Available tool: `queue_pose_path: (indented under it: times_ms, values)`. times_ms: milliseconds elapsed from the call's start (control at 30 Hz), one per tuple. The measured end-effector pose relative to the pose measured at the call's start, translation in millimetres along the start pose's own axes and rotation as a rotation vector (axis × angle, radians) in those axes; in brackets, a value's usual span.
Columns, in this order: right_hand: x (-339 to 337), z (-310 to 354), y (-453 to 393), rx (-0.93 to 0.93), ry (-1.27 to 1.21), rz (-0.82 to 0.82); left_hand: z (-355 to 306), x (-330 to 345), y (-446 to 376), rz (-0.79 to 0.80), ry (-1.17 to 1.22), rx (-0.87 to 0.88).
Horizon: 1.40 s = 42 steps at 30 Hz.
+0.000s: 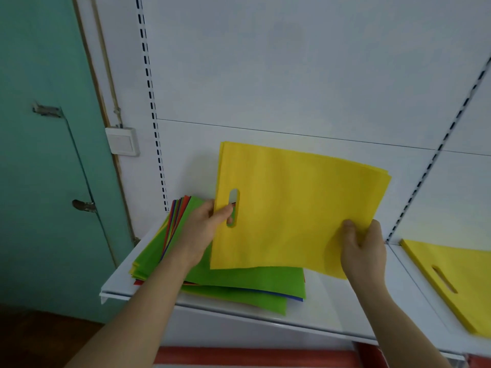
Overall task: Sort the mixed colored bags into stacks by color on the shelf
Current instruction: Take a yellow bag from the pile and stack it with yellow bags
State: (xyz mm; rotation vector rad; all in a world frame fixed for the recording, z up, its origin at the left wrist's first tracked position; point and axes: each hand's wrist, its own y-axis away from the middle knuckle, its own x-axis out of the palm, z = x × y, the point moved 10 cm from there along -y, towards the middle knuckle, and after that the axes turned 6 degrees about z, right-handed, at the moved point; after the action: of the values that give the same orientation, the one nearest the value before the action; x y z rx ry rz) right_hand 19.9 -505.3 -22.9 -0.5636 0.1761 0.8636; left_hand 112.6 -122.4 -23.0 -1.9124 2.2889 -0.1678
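A yellow bag (292,205) with a cut-out handle slot is held up above the white shelf (326,312). My left hand (204,229) pinches its left edge beside the slot, thumb on the front. My right hand (364,251) grips its lower right corner, fingers curled behind the fabric. Under the bag lies a mixed pile of bags (239,282), green on top, with red, blue and orange edges fanned out at its left side. A stack of yellow bags (457,282) lies on the neighbouring shelf section at the right.
The white back panel (292,75) with slotted uprights rises behind the shelf. A teal door (47,155) and a white wall switch (122,141) stand to the left. A red strip (252,357) shows below the shelf's front edge.
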Motion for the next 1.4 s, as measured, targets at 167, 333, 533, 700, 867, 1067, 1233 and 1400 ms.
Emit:
queue_pose_path:
  times_ms: [167,333,533,700,867,1067,1233,1400]
  values:
    - [13,-4,6,-0.004,0.029,0.102,7,2,6,0.001,-0.22,0.015]
    - [-17,-8,21,0.001,0.042,0.007,5,8,6,-0.167,-0.319,0.094]
    - [-107,-27,42,0.064,-0.061,-0.285,-10,82,4,-0.163,-0.301,0.27]
    - [-177,-66,56,0.061,0.139,-0.298,6,159,12,-0.172,-0.227,0.207]
    - [-242,-122,49,0.133,0.232,-0.259,-3,253,20,-0.076,-0.365,0.318]
    - [-318,-178,13,0.041,0.365,-0.18,2,375,24,0.042,-0.463,0.294]
    - [-387,-231,-41,0.035,0.429,-0.167,12,467,28,0.07,-0.52,0.225]
    - [-408,-264,-88,0.029,0.516,-0.06,31,523,23,0.138,-0.628,0.095]
